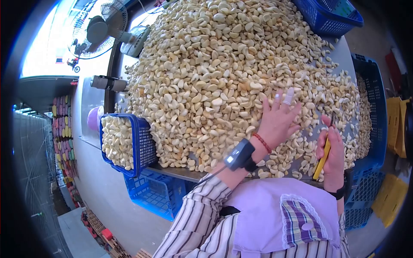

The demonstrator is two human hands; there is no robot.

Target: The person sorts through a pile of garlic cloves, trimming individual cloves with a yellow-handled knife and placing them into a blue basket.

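Note:
A large heap of pale, bean-like pieces (206, 73) covers much of the metal table. My left hand (278, 120) lies on the heap's near right part with its fingers spread; a white wrap covers one fingertip. To its right, my right hand (333, 150) is closed around a yellow-handled knife (322, 159), whose thin dark blade points away from me. Loose pieces lie on the metal surface between and around both hands.
A blue basket (137, 146) full of pieces stands at the table's left edge. A fan (98, 30) and a grey flask (103, 82) are at the far left. Another blue basket (329, 19) sits at the back right, and a blue crate (378, 112) stands beside the right edge.

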